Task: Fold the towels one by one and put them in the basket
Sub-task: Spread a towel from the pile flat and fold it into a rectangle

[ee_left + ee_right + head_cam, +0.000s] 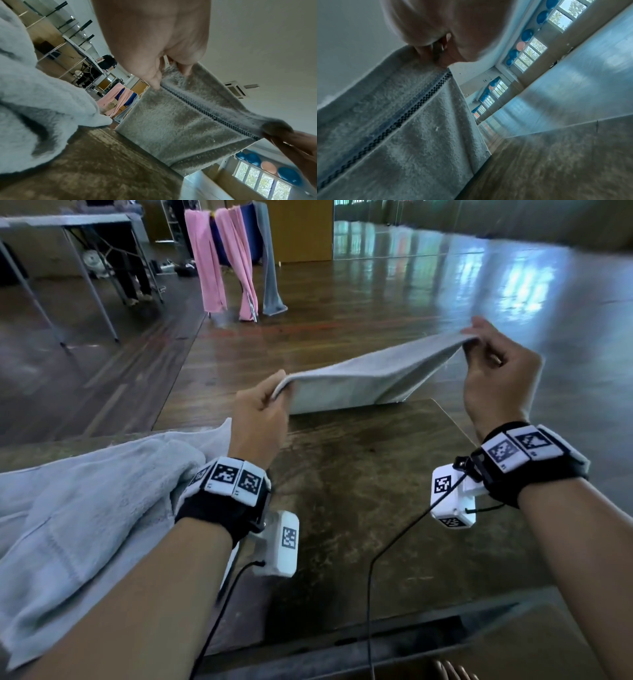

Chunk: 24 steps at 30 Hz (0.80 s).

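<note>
A grey towel is stretched in the air over the far edge of the brown table, doubled over with its lower part hanging down to the tabletop. My left hand pinches its left top corner. Higher up, my right hand pinches the right top corner. The left wrist view shows the fuzzy towel with its dark stitched stripe running between both hands. In the right wrist view the towel hangs below my pinching fingers. No basket is in view.
A crumpled light grey towel pile lies on the table's left side under my left forearm. Pink, blue and grey towels hang on a rack across the wooden floor. A folding table stands far left, with a person's legs behind it.
</note>
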{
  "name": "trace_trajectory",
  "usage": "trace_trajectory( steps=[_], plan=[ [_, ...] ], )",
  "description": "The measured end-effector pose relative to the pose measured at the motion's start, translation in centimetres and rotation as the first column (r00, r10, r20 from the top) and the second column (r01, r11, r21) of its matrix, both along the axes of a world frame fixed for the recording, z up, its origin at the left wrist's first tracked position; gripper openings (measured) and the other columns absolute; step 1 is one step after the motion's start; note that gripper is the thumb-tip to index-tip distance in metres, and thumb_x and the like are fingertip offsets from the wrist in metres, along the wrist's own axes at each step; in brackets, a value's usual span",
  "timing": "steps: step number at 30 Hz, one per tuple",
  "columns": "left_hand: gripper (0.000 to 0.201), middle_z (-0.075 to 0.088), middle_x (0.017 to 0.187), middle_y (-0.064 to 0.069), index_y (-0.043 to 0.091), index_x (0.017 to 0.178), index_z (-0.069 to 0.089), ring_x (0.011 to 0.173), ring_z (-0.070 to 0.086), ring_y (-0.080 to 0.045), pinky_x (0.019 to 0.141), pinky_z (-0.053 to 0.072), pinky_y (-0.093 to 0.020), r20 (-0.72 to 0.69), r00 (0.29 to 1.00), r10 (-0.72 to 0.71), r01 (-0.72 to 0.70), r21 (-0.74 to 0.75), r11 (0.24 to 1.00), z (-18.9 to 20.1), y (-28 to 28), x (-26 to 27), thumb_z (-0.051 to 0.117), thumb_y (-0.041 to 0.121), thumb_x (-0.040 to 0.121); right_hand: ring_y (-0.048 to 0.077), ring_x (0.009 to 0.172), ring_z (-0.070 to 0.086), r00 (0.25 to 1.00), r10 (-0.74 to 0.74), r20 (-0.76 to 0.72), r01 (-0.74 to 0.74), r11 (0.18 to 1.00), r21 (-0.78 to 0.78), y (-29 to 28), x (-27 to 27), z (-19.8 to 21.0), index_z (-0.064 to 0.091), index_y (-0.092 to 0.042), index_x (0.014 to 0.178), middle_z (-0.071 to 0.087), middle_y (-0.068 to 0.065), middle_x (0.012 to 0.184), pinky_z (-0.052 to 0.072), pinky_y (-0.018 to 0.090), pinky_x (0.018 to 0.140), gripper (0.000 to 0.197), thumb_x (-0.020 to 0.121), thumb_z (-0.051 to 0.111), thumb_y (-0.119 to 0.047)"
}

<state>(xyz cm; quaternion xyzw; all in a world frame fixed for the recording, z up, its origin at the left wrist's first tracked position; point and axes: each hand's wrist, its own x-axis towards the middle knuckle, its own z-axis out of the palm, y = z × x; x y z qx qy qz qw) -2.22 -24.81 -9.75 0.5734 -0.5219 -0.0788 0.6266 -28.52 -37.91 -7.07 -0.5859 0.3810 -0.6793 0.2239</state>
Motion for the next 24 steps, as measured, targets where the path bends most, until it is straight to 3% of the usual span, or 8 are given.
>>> trace_trajectory(
  steps=[2,5,8,11,14,16,19,24],
  plan=[
    [0.027,0.052,0.059,0.017,0.036,0.070,0.066,0.053,0.042,0.003,0.052,0.036,-0.012,0.010,1.000,-0.005,0.004,0.039,0.999,-0.1,0.1,-0.1,0.061,0.024,0.094,-0.009,0.103,0.066,0.997,0.015,-0.082,-0.014,1.000,0.016,-0.1,-0.6,-0.2,0.068,-0.011,0.127,0.067,-0.005,0.121,0.049,0.004,0.083,0.032,0.095,0.067,-0.013],
    [0.031,0.040,0.042,0.015,0.027,0.065,0.067,0.036,0.031,0.000,0.039,0.027,-0.014,0.037,0.999,-0.027,0.014,0.318,0.948,-0.9,0.7,-0.3,0.061,0.026,0.096,-0.003,0.091,0.068,0.911,0.027,-0.412,0.073,0.972,0.225,-0.5,-2.4,-2.6,0.072,-0.013,0.122,0.072,-0.005,0.109,0.049,0.008,0.073,0.030,0.094,0.071,-0.021],
    [0.046,0.032,0.045,0.006,0.012,0.053,0.051,0.039,0.027,-0.007,0.044,0.025,-0.021,0.126,0.989,-0.077,0.010,0.465,0.885,-1.4,1.4,0.0,0.064,0.027,0.095,0.016,0.104,0.069,0.788,0.122,-0.603,0.092,0.946,0.312,0.2,-4.9,-5.2,0.077,-0.009,0.114,0.076,0.010,0.111,0.051,0.026,0.091,0.024,0.093,0.071,-0.018],
    [0.047,0.039,0.059,-0.008,-0.010,0.069,0.056,0.054,0.035,-0.018,0.053,0.027,-0.026,0.219,0.955,-0.202,0.021,0.626,0.780,-1.4,2.7,0.1,0.062,0.028,0.095,0.014,0.092,0.069,0.672,0.187,-0.717,0.055,0.952,0.300,2.6,-7.7,-5.9,0.080,-0.014,0.107,0.079,0.006,0.101,0.047,0.026,0.081,0.017,0.093,0.071,-0.017],
    [0.046,0.044,0.058,-0.008,-0.010,0.075,0.064,0.051,0.038,-0.017,0.054,0.031,-0.026,0.273,0.914,-0.300,-0.011,0.756,0.655,-1.4,4.9,0.0,0.065,0.032,0.093,0.022,0.082,0.070,0.537,0.287,-0.793,0.008,0.939,0.345,5.4,-9.7,-5.7,0.082,-0.016,0.099,0.079,0.004,0.089,0.049,0.031,0.077,0.013,0.093,0.071,-0.018],
    [0.044,0.041,0.052,-0.001,-0.002,0.066,0.063,0.048,0.037,-0.013,0.053,0.031,-0.025,0.295,0.891,-0.344,-0.030,0.797,0.603,-1.1,6.3,-0.1,0.067,0.034,0.091,0.028,0.079,0.068,0.482,0.328,-0.813,-0.025,0.932,0.361,7.2,-10.4,-5.2,0.082,-0.015,0.092,0.077,0.006,0.079,0.049,0.035,0.074,0.012,0.093,0.070,-0.019],
    [0.047,0.036,0.038,0.010,0.015,0.050,0.050,0.036,0.033,-0.005,0.048,0.029,-0.022,0.296,0.885,-0.358,-0.032,0.808,0.588,-0.2,8.3,0.1,0.068,0.032,0.091,0.021,0.073,0.066,0.513,0.335,-0.790,-0.098,0.937,0.334,9.6,-11.2,-4.0,0.079,-0.015,0.087,0.073,0.001,0.072,0.045,0.029,0.067,0.012,0.093,0.070,-0.017],
    [0.036,0.044,0.058,-0.008,0.010,0.061,0.048,0.053,0.039,-0.015,0.052,0.031,-0.025,0.232,0.912,-0.339,0.051,0.755,0.653,1.8,11.5,-0.2,0.064,0.023,0.090,0.009,0.057,0.052,0.611,0.418,-0.672,-0.241,0.907,0.345,13.8,-12.6,-2.3,0.071,-0.015,0.077,0.065,0.010,0.068,0.038,0.015,0.056,0.020,0.096,0.064,-0.015]
  ],
)
